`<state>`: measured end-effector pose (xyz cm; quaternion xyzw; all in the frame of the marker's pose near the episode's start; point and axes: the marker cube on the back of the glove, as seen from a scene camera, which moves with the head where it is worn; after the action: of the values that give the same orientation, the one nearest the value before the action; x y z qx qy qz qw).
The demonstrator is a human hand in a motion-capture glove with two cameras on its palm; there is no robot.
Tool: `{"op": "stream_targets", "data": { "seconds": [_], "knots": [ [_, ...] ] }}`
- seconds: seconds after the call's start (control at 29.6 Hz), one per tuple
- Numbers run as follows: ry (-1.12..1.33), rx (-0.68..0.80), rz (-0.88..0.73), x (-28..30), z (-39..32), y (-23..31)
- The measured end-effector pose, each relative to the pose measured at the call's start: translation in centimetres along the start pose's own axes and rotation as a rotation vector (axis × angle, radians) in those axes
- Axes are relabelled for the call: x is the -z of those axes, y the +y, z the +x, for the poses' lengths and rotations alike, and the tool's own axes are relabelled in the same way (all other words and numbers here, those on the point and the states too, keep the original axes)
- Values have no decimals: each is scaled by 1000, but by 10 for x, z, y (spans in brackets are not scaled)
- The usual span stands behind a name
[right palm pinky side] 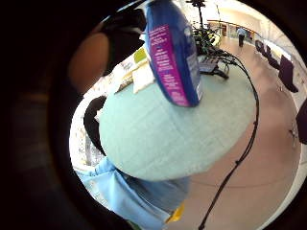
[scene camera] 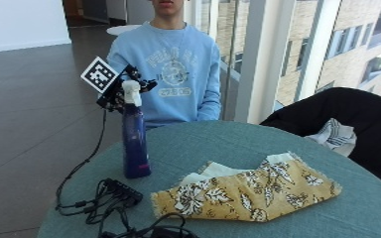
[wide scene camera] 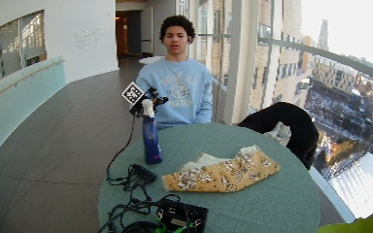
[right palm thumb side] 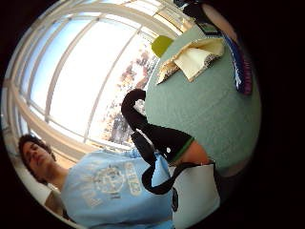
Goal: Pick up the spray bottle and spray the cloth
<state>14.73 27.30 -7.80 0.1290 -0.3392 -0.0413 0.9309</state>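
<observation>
We note the gloved right hand (scene camera: 120,89), center-left of frame, its grip wrapped round the head of the upright blue spray bottle (scene camera: 135,141) on the table (scene camera: 197,144). The floral cloth (scene camera: 250,191) lies lower right of it, well apart; nozzle direction unclear.

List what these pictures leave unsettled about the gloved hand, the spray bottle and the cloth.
- Right hand: the rig on it hides the fingers in both outside views, so its grip on the spray bottle is unclear.
- Bottle label: too small to read in the little finger side palm view.
- Cloth: wet or dry, not discernible.
- Bottle base: on or just off the table, uncertain.
</observation>
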Motion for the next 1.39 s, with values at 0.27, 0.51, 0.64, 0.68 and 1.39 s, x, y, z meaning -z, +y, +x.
{"op": "stream_targets", "data": {
  "seconds": [0.27,0.51,0.64,0.68,1.39],
  "knots": [
    [-148,-70,100,7,52,-34],
    [-256,-213,132,-2,79,-69],
    [-312,-221,121,-11,85,-90],
    [-329,-221,118,-13,85,-94],
    [-278,-197,336,-30,87,-127]
  ]
}}
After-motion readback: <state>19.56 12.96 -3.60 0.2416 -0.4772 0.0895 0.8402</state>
